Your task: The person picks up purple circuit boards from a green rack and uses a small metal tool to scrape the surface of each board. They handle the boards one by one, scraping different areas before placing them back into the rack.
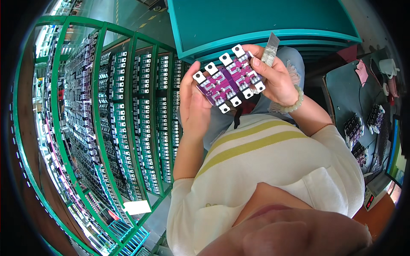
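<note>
A purple circuit board (229,79) with white, black-holed terminal tabs along both long sides is held up in front of me, tilted up to the right. My left hand (195,104) grips its left end, fingers behind and around the edge. At the other end, my right hand (273,77) pinches the board with the thumb on top. The same hand also holds a flat grey metal blade (270,50) that sticks up past the fingers, apart from the board's face. Some fingers of both hands are hidden behind the board.
Beyond my hands stands a teal bench (260,19) with a raised rim. A green rack (100,77) on the left carries many rows of boards. At right, a dark table (341,83) holds several board stacks (353,130), a white cup (388,67) and a screen (395,149).
</note>
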